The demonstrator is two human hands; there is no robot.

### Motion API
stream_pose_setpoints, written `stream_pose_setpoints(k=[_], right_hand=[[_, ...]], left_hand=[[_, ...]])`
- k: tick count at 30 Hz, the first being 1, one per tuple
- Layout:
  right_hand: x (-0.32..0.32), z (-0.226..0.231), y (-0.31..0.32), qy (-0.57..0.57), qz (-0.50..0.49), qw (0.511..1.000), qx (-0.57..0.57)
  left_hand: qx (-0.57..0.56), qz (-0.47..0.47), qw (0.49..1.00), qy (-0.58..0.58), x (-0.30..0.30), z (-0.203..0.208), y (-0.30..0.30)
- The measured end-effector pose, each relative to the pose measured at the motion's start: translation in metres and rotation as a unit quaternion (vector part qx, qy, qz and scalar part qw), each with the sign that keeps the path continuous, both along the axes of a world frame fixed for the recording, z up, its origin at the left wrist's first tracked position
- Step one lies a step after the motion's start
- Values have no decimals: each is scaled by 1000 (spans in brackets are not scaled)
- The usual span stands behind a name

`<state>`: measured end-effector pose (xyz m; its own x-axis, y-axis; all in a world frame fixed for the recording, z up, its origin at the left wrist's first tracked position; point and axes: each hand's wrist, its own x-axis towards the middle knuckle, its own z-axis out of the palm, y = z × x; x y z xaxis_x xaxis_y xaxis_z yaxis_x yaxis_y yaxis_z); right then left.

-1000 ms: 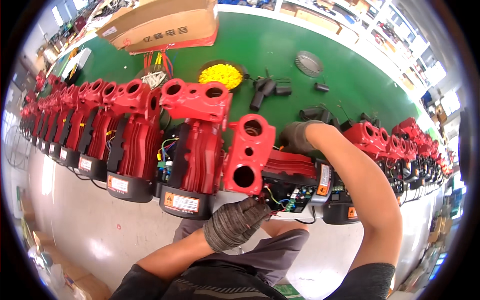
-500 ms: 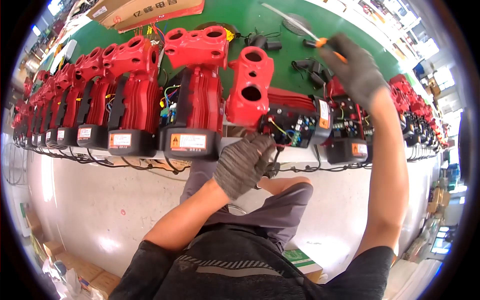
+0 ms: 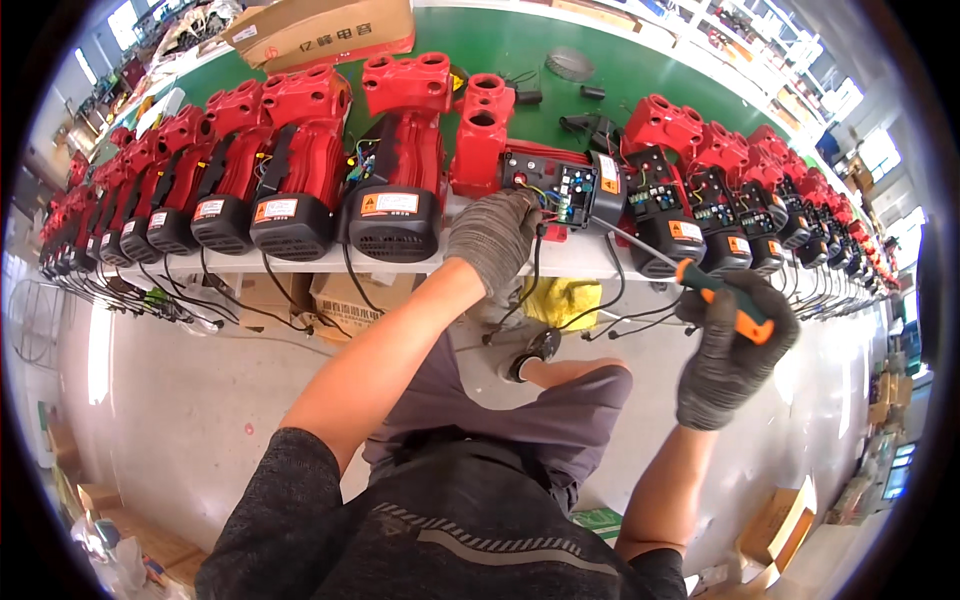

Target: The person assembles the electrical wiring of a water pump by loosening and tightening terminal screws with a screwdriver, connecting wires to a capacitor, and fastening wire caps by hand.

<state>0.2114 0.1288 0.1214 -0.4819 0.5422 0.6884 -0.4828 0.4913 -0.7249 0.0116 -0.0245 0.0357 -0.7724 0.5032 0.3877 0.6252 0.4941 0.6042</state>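
In front of me a red pump lies on its side, its black terminal box uncovered, with a circuit board and coloured wires showing. My left hand, in a grey knit glove, is closed at the box's near left corner, next to a black cable; whatever its fingers pinch is hidden. My gloved right hand is wrapped round the green-and-orange handle of a screwdriver, out beyond the bench's near edge. The screwdriver's long shaft points up and left toward the box's right end.
Red pumps with black end covers stand in a long row to the left. More pumps with uncovered boxes run to the right. Power cords dangle over the bench edge. Behind lie a cardboard box and black parts; a yellow cloth is below.
My right hand has come down and toward me with the screwdriver, from above the green bench top to beyond its near edge. My left hand stays at the terminal box. The view has shifted.
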Motion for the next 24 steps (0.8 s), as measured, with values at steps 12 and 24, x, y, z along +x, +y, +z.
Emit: stream_pose_setpoints(k=[12,24], right_hand=[[-15,-35,-22,-8,-25,994,107],[-21,-40,-25,-21,-49,990,127]], left_hand=[[-30,5,999,-34,-4,3,5],[-60,2,997,-44,-5,7,4]])
